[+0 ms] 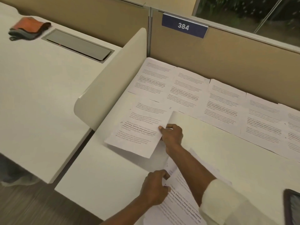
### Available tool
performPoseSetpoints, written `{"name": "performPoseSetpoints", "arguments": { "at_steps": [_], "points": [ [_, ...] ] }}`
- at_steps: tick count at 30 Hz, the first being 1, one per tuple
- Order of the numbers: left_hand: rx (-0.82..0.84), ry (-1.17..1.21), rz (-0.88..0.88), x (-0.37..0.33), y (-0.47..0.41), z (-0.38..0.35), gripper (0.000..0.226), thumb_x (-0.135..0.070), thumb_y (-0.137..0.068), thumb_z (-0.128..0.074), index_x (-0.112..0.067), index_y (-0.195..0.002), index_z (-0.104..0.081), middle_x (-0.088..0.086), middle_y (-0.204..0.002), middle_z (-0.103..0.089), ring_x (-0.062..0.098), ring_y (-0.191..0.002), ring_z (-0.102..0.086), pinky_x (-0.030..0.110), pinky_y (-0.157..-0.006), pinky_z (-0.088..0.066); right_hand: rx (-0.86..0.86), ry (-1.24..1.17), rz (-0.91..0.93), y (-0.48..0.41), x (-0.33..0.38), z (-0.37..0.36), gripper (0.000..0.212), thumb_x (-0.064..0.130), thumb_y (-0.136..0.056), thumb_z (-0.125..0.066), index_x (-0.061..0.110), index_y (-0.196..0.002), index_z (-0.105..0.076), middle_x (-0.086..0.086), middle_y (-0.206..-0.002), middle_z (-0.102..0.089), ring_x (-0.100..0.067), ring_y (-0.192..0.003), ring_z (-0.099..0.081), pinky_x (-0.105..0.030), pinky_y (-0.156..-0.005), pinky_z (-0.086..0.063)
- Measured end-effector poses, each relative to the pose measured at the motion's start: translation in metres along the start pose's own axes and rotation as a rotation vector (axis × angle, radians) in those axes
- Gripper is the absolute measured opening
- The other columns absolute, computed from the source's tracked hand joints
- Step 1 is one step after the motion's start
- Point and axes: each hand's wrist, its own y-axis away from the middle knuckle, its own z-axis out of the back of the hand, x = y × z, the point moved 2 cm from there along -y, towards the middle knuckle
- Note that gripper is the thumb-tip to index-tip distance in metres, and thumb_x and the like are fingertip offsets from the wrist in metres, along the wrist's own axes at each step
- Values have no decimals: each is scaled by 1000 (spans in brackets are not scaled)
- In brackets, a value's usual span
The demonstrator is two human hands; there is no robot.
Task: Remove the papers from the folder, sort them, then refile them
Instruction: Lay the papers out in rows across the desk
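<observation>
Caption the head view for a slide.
Right hand pinches a printed sheet near a row of pages on the desk; left hand grips the paper stack.

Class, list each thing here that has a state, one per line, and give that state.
Right grip: pinching a sheet.
Sheet: near edge raised off the desk.
Left grip: holding the pile.
Pile: loose, fanned.
Row of pages: laid flat, overlapping.
Desk flap: lid down.
</observation>
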Motion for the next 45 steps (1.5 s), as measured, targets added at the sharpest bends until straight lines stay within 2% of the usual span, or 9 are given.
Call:
{"name": "performPoseSetpoints", "arguments": {
  "at_steps": [7, 13, 18, 20, 23, 30, 37, 41, 45],
  "points": [
    [0, -27, -19, 0, 2, -1, 23, -26, -94, -76, -31, -115, -66, -11, -127, -70, 13, -111, -68, 22, -90, -51, 16, 118, -38, 3, -6, -34, 23, 26, -84, -87, 17, -88, -66, -1, -93, -74, -22, -77, -73, -46, -74, -65],
    [21, -27, -13, -5, 5, 7, 23, -24, -93, -76, -36, -97, -57, -8, -122, -75, 16, -104, -71, 23, -82, -55, 34, 212, 18, 7, 3, -54, 22, 29, -86, -84, 20, -88, -64, 1, -93, -71, -23, -86, -71, -40, -77, -62],
    [1, -4, -39, -5, 5, 7, 18, -25, -94, -75, -33, -104, -63, -11, -123, -72, 14, -104, -68, 22, -83, -52, 99, 274, 19, 9, 6, -50, 41, 48, -79, -81, 20, -61, -56, 2, -71, -75, -27, -69, -75, -42, -72, -64],
    [10, 42, -23, -3, 3, 7, 19, -27, -95, -76, -30, -111, -66, -15, -120, -68, 9, -101, -64, 18, -83, -51, 83, 342, 74, 12, 8, -33, 39, 63, -76, -75, 27, -76, -63, 4, -76, -76, -25, -77, -76, -44, -81, -63],
    [28, 168, -1, 3, 1, 11, 23, -25, -90, -82, -37, -99, -64, -19, -111, -63, 9, -106, -60, 21, -88, -51, 25, 486, 231, 28, 18, 17, 35, 57, -88, -75, 29, -106, -64, 9, -86, -74, -17, -89, -71, -37, -87, -56],
    [39, 455, 15, 14, -7, 33, 20, -13, -84, -88, -19, -99, -77, -6, -99, -81, 19, -92, -78, 47, -85, -65, -390, 491, 630, 71, 0, 171, 29, 35, -90, -80, 24, -114, -67, 9, -114, -67, -16, -111, -58, -32, -93, -47],
    [20, 582, 36, -9, -13, 51, 24, -3, -85, -86, -9, -105, -75, 3, -98, -82, 27, -86, -80, 50, -81, -66, -348, 160, 11, 100, -82, 225, 60, 60, -76, -84, 27, -120, -60, 3, -109, -73, -20, -103, -70, -47, -98, -56],
    [10, 569, 37, -21, -16, 52, 28, -4, -84, -87, -12, -107, -75, 2, -99, -82, 26, -85, -80, 46, -79, -66, -215, -80, -168, 111, -113, 219, 56, 41, -73, -95, 26, -118, -63, -1, -92, -80, -24, -93, -77, -53, -93, -60],
    [20, 548, 32, -30, -22, 50, 29, -12, -81, -91, -12, -105, -74, 0, -97, -82, 24, -85, -80, 45, -79, -65, -199, -90, -131, 112, -117, 216, 35, 12, -80, -91, 17, -108, -70, 0, -86, -81, -22, -85, -78, -42, -79, -60]
  ]
}}
